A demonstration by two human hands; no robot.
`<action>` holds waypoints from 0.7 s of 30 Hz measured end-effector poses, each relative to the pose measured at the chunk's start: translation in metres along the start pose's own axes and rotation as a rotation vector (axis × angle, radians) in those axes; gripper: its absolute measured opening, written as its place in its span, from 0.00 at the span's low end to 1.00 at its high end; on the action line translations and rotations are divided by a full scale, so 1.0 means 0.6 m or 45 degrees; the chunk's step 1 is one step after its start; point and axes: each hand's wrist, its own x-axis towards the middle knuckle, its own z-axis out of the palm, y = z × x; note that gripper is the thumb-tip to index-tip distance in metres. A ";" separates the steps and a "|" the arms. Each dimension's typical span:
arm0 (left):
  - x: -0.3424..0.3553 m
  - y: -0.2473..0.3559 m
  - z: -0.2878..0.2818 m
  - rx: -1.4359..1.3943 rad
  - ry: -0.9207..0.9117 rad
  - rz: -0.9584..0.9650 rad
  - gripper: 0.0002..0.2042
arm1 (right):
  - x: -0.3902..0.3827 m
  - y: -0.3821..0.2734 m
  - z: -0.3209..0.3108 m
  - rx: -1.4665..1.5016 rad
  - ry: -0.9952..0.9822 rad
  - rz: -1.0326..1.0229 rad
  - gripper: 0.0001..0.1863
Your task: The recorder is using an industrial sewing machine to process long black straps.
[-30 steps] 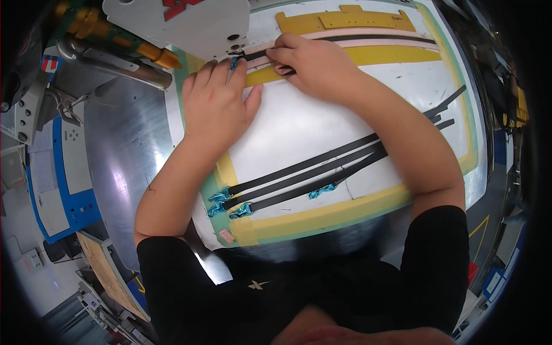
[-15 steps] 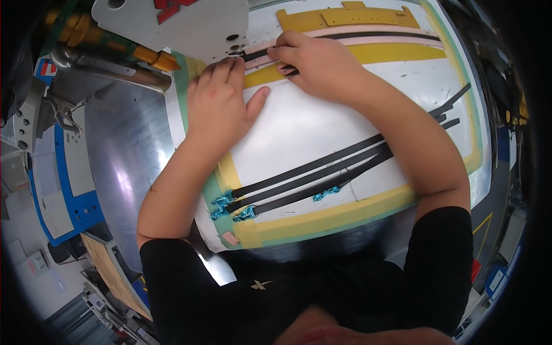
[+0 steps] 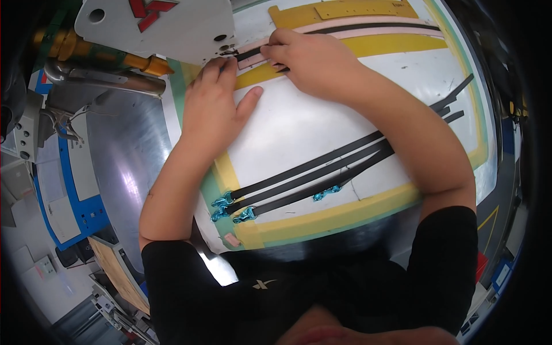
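A long black strap (image 3: 356, 28) lies along a pink-edged channel between yellow strips, its left end by the white machine head (image 3: 155, 26). My left hand (image 3: 214, 106) rests flat, thumb spread, its fingertips beside that end. Across from it, my right hand (image 3: 313, 63) has its fingers curled, the tips pressing at the strap. A small dark piece pokes out under these fingers; its kind is hidden. Nearer to me lie several other black straps (image 3: 310, 168), three with shiny teal clips (image 3: 223, 199) at their left ends. Another teal clip (image 3: 326, 193) lies beside the lowest strap.
A white work board (image 3: 299, 118) has yellow and green tape (image 3: 322, 221) around its border. A yellow template plate (image 3: 368, 10) lies at its far side. At the upper left are a gold cylinder (image 3: 103, 52) and a silver tube (image 3: 115, 79). A blue-edged panel (image 3: 86, 215) stands left.
The view has shifted slightly, with the machine head now further left in it. Both hands stay at nearly the same spots by the strap, in much the same pose.
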 end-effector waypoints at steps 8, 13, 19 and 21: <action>0.001 0.015 -0.001 -0.011 -0.053 -0.017 0.30 | -0.010 -0.006 0.003 -0.111 0.008 -0.002 0.15; -0.001 0.014 -0.001 0.015 -0.056 -0.014 0.31 | -0.008 -0.004 0.004 -0.101 0.023 -0.032 0.15; 0.000 0.011 0.001 0.062 -0.026 0.027 0.31 | -0.007 -0.012 0.000 -0.050 -0.018 0.026 0.17; 0.001 0.013 -0.001 0.062 -0.051 0.015 0.31 | -0.008 -0.009 0.000 -0.041 -0.017 0.034 0.17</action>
